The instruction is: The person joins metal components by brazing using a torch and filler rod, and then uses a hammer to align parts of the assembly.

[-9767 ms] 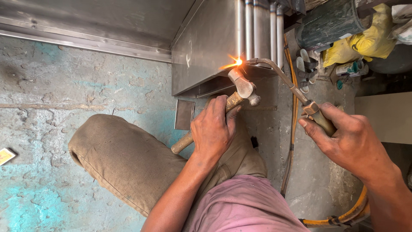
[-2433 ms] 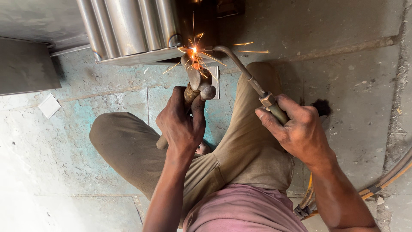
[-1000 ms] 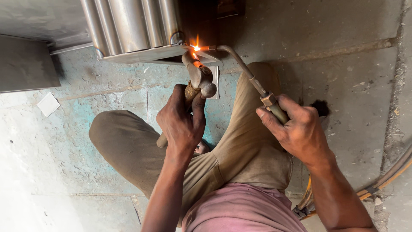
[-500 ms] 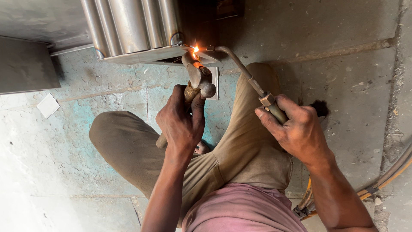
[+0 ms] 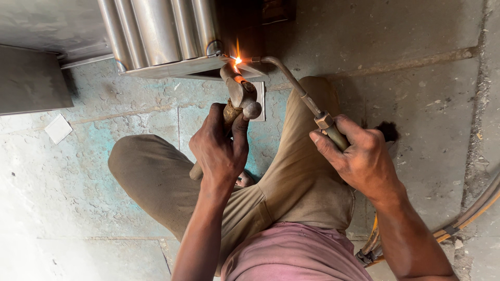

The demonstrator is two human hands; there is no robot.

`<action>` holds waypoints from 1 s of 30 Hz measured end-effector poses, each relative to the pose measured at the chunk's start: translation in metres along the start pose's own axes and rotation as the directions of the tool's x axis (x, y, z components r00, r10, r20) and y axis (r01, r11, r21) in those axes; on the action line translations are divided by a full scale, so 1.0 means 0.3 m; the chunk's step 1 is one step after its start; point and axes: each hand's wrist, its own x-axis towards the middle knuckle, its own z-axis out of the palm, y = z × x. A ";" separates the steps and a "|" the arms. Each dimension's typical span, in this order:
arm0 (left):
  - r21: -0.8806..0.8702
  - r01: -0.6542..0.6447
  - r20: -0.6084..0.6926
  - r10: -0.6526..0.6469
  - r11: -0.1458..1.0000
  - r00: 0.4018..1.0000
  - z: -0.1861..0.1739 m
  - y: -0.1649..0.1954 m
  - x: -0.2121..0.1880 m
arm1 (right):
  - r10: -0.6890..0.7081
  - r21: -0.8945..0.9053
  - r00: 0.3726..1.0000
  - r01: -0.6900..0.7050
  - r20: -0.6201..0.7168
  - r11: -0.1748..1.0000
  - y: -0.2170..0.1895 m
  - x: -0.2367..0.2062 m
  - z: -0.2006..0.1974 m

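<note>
Two hands are at work: the left hand (image 5: 221,148) is wrapped tight around a hammer (image 5: 237,101), whose head rises just above the knuckles. The right hand (image 5: 359,156) grips a bent torch (image 5: 297,86). Its flame (image 5: 237,58) burns at the hammer's tip, against the base of the steel tubes (image 5: 161,31).

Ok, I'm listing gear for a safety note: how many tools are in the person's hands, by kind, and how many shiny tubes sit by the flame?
Hammers: 1, hammer in the left hand
Torches: 1, torch in the right hand
Shiny metal tubes: 4 visible
Total: 6
</note>
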 end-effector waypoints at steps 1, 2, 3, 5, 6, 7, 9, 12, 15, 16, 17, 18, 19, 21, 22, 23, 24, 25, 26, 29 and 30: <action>0.000 -0.005 -0.003 0.005 1.000 1.000 0.000 0.000 0.000 | 0.013 0.003 1.000 -0.013 0.005 1.000 0.001 0.000 0.001; 0.000 -0.011 -0.006 0.011 1.000 1.000 0.001 0.000 0.000 | -0.005 0.004 1.000 0.005 -0.001 1.000 0.001 0.000 0.001; 0.000 -0.016 -0.009 0.016 1.000 1.000 0.001 0.000 0.000 | -0.022 0.006 1.000 0.022 -0.006 1.000 0.002 -0.001 0.002; 0.004 -0.011 -0.005 0.011 1.000 1.000 0.001 0.000 0.000 | -0.047 0.010 0.999 0.047 -0.012 0.999 0.004 -0.001 0.004; 0.007 -0.008 -0.002 0.008 1.000 1.000 0.000 -0.001 0.000 | -0.052 0.013 0.999 0.052 -0.010 0.999 0.005 -0.001 0.004; 0.000 0.002 0.004 -0.002 1.000 1.000 0.000 -0.002 0.000 | -0.057 0.016 0.998 0.058 -0.009 0.998 0.007 -0.001 0.004; -0.013 0.021 0.017 -0.021 1.000 1.000 -0.002 -0.004 0.001 | 0.011 0.011 1.000 -0.011 0.015 1.000 0.008 0.000 0.007; -0.017 0.016 0.015 -0.016 1.000 1.000 -0.002 -0.004 0.001 | 0.019 0.006 1.000 -0.019 0.013 1.000 0.006 -0.003 0.009; -0.006 -0.011 0.007 0.011 1.000 1.000 -0.001 -0.005 0.001 | -0.008 0.007 1.000 0.008 0.002 1.000 0.005 -0.002 0.008; -0.006 -0.002 0.008 0.002 1.000 1.000 -0.001 -0.005 0.001 | -0.014 0.008 1.000 0.014 0.001 1.000 0.005 -0.001 0.008; -0.006 0.007 0.009 -0.007 1.000 1.000 -0.001 -0.004 0.001 | -0.015 0.010 1.000 0.015 0.001 1.000 0.005 -0.001 0.008; -0.006 0.015 0.011 -0.015 1.000 1.000 -0.001 -0.004 0.001 | -0.016 0.012 1.000 0.016 0.000 1.000 0.005 -0.001 0.009; -0.004 0.017 0.013 -0.017 1.000 1.000 -0.002 -0.005 0.001 | -0.017 0.014 1.000 0.017 -0.001 1.000 0.005 -0.002 0.009; -0.002 0.020 0.017 -0.020 1.000 1.000 -0.003 -0.006 0.001 | 0.001 -0.012 1.000 -0.001 0.006 1.000 0.005 -0.003 0.009; 0.002 0.018 0.016 -0.018 1.000 1.000 -0.004 -0.006 0.002 | 0.010 -0.024 1.000 -0.010 0.010 1.000 0.005 -0.003 0.008; 0.006 0.016 0.014 -0.016 1.000 1.000 -0.003 -0.006 0.002 | 0.009 -0.016 1.000 -0.009 0.008 1.000 0.005 -0.003 0.008; 0.010 0.014 0.012 -0.014 1.000 1.000 -0.003 -0.006 0.003 | 0.008 -0.008 1.000 -0.008 0.007 1.000 0.006 -0.003 0.007; 0.004 0.023 0.011 -0.023 1.000 1.000 -0.003 -0.006 0.002 | 0.007 0.000 1.000 -0.007 0.006 1.000 0.005 -0.003 0.007; -0.002 0.033 0.011 -0.033 0.999 0.999 -0.003 -0.004 0.000 | 0.008 -0.001 1.000 -0.008 0.011 1.000 0.004 -0.004 0.007; 0.001 0.016 0.003 -0.016 1.000 1.000 -0.003 -0.004 0.001 | 0.010 0.001 1.000 -0.010 0.009 1.000 0.001 -0.002 0.007; 0.006 0.008 -0.001 -0.008 1.000 1.000 -0.005 -0.004 0.000 | 0.012 0.007 1.000 -0.012 0.011 1.000 -0.001 -0.003 0.006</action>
